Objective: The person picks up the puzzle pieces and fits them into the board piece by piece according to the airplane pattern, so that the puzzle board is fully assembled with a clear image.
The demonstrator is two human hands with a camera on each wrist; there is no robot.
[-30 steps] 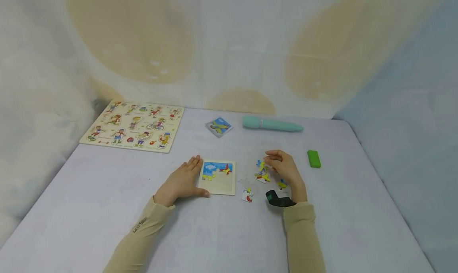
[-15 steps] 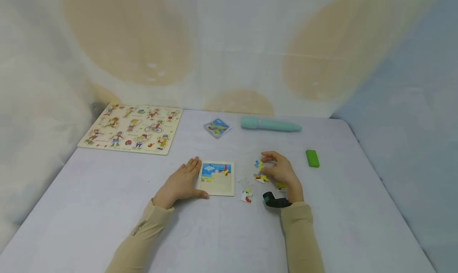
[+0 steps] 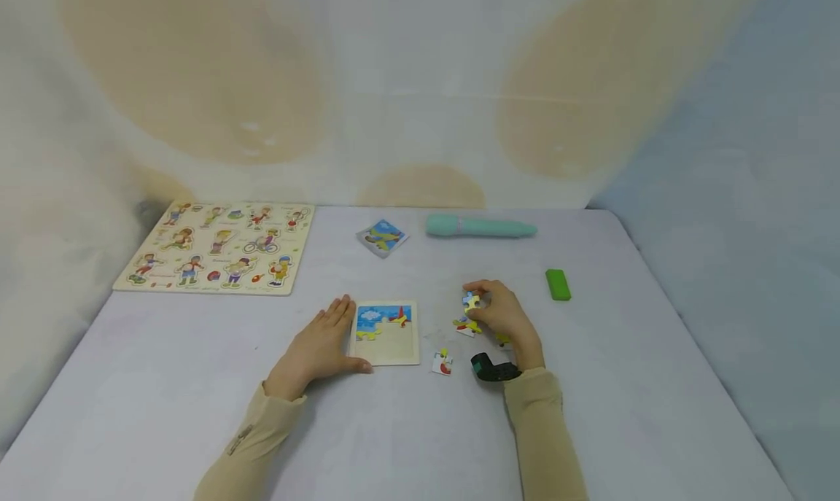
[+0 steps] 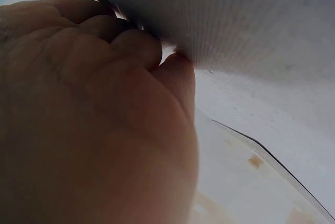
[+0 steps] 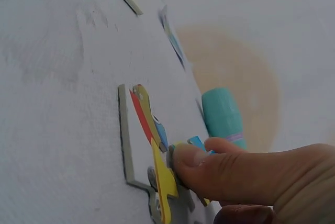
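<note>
My left hand (image 3: 317, 348) lies flat with straight fingers along the left edge of the puzzle tray (image 3: 386, 362), its thumb at the lower left corner. Blue sky pieces and a red and yellow piece fill the tray's upper part. Between thumb and fingers my right hand (image 3: 508, 319) pinches a blue and yellow puzzle piece (image 3: 471, 302). Just below it lie other pieces (image 3: 467, 327); in the right wrist view my thumb (image 5: 196, 164) is beside a white, red and yellow piece (image 5: 140, 150). A white and red piece (image 3: 442, 363) lies right of the tray.
A board of sports figures (image 3: 216, 249) lies at the back left. Farther back are a small airplane picture (image 3: 383, 237) and a teal pen-shaped object (image 3: 482, 227). A green block (image 3: 558, 285) is on the right. Another piece (image 3: 502, 340) lies partly hidden by my right wrist, which wears a black device (image 3: 494, 370).
My right hand has closed its thumb and fingers on the blue and yellow piece. The left hand stays at the tray. The whole head view has shifted slightly.
</note>
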